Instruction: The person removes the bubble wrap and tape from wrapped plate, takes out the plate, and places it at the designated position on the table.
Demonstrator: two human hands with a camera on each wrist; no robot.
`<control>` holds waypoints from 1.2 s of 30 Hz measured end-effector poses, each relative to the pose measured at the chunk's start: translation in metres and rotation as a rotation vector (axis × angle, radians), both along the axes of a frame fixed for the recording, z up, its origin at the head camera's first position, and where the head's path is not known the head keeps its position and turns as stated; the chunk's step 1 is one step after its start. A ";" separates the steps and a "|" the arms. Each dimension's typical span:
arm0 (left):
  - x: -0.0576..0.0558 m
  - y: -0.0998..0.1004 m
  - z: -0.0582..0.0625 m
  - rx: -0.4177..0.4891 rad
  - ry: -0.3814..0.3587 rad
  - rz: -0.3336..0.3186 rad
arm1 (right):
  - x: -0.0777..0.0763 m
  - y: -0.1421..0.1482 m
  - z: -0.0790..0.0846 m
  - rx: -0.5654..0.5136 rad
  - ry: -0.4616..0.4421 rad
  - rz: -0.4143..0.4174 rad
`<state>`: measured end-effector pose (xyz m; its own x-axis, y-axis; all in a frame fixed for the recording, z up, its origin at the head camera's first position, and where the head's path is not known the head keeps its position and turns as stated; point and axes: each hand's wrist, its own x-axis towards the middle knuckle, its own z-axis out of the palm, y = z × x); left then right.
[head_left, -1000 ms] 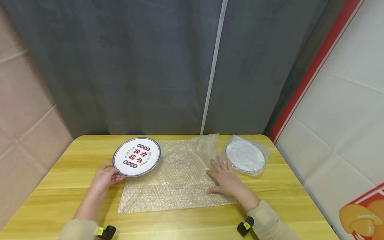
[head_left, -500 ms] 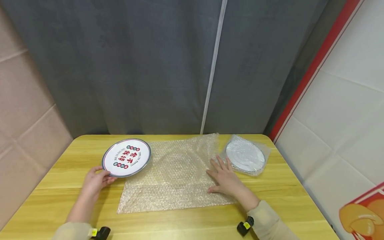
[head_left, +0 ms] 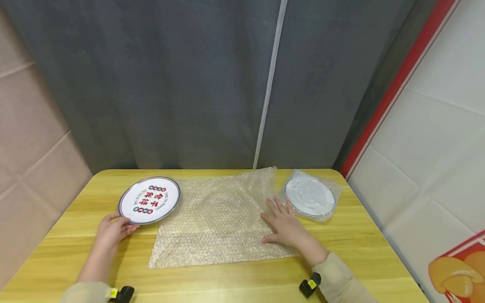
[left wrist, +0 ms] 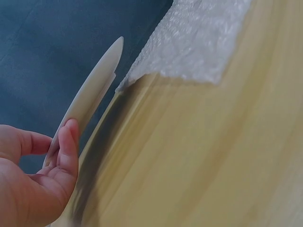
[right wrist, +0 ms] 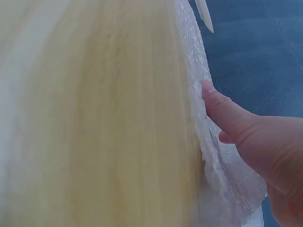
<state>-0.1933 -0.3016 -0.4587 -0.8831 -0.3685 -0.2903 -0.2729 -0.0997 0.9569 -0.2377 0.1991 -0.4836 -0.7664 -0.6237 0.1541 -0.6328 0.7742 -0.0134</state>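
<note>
My left hand (head_left: 111, 232) pinches the near-left rim of a white plate (head_left: 166, 206) that has a blue edge and red and green lettering. In the left wrist view the plate (left wrist: 94, 85) appears edge-on, tilted and held above the table, thumb on one face and fingers on the other. A sheet of bubble wrap (head_left: 219, 248) lies spread at the middle of the table, its left part under the plate's right side in the head view. My right hand (head_left: 286, 227) rests on the sheet's right side with fingers spread. The right wrist view shows its thumb (right wrist: 222, 106) against the wrap.
A second plate (head_left: 310, 195), wrapped in clear bubble wrap, lies at the back right, just beyond my right fingertips. The wooden table (head_left: 212, 286) ends at a dark grey curtain (head_left: 189, 84). A white panel (head_left: 428, 139) stands along the right side.
My left hand has carried the plate leftward, uncovering more of the bubble wrap. The right hand has stayed in place on the sheet.
</note>
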 end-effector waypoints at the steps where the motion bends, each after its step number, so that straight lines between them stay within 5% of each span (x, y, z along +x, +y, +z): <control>1: 0.000 -0.001 0.000 0.001 0.001 0.004 | 0.000 0.000 0.000 0.001 0.000 0.000; 36: -0.004 -0.023 -0.010 0.042 -0.011 0.121 | 0.001 0.000 0.000 -0.040 -0.026 -0.006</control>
<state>-0.1970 -0.3241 -0.4690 -0.8297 -0.4595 -0.3170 -0.2665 -0.1729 0.9482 -0.2368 0.1994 -0.4839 -0.7739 -0.6132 0.1585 -0.6275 0.7763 -0.0605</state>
